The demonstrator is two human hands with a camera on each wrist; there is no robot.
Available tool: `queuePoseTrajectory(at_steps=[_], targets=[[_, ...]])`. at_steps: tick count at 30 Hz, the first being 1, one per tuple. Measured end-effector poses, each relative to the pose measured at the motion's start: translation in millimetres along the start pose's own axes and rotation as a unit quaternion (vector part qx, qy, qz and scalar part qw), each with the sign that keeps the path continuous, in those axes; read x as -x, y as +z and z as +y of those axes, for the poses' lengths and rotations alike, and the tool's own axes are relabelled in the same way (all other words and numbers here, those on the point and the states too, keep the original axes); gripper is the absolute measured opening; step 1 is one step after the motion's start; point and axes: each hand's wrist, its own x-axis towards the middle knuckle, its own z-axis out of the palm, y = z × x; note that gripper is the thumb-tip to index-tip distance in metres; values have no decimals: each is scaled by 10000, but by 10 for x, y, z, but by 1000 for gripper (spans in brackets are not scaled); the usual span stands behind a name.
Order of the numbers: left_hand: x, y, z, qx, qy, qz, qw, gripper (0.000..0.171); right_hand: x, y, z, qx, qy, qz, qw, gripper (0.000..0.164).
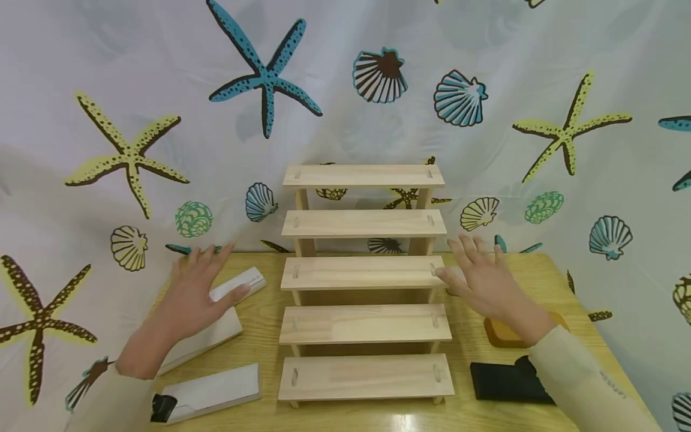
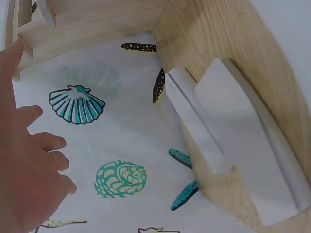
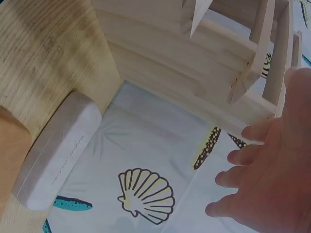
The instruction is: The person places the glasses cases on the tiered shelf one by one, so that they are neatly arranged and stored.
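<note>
A pale wooden stand with several stepped shelves (image 1: 363,273) stands upright in the middle of the table, its shelves bare. To its left, my left hand (image 1: 189,300) hovers with fingers spread, holding nothing, over white boxes (image 1: 207,336). My right hand (image 1: 480,279) is stretched out at the stand's right side, palm down and without anything in it. Its thumb overlaps the end of the middle shelf in the head view; whether it touches, I cannot tell. Under that hand lies a white rounded case (image 3: 60,148), beside an orange-brown case (image 3: 12,155).
Nearer on the left lies another long white box (image 1: 216,390) with a black piece at its end. A black case (image 1: 507,381) sits at the front right, partly behind the sleeve. Cloth printed with starfish and shells (image 1: 335,132) hangs behind the wooden table (image 1: 259,324).
</note>
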Motion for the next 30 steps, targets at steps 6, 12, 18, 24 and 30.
queuePoseTrajectory(at_steps=[6,12,18,24,30], targets=[[224,44,-96,790,-75,216,9966,98,11,106,-84,-136,-119,21,9998,82],[462,59,-163,762,-802,182,9937,101,25,200,-131,56,-337,211,9992,79],[694,111,-245,984,-1523,226,9832,93,41,264,-153,26,-459,282,9985,79],[935,218,-357,1541,-1957,912,9642,77,39,296,-157,74,-427,293,9986,79],[1111,308,-497,2127,-2368,705,9454,75,39,288,-161,63,-407,295,9987,76]])
